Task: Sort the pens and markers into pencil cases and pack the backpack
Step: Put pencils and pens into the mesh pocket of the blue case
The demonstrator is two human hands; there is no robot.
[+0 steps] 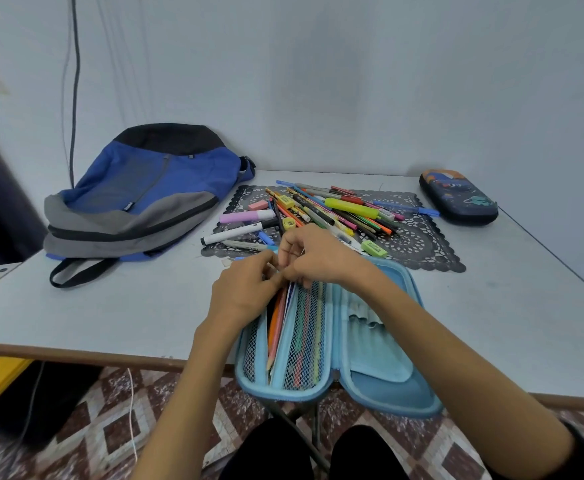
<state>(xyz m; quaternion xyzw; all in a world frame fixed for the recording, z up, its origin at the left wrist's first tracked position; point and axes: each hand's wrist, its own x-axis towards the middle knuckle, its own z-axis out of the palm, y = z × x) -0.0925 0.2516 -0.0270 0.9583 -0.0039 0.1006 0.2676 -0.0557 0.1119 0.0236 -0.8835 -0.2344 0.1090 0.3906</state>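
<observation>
At the near edge of the surface, an open light-blue pencil case holds pens while left hand and right hand pinch something indistinct above it; backpack lies far left.

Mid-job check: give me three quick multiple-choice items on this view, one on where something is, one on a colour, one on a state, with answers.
1. Where is the dark pencil case?
A. far right of the table
B. inside the backpack
C. on the floor

2. What colour is the open pencil case?
A. red
B. light blue
C. black

3. How does the backpack lie?
A. hanging from the wall
B. standing upright
C. flat on the table

Answers: A, it sits near the table's right rear corner; B, its shell and lining are light blue; C, it lies flat at the left.
</observation>
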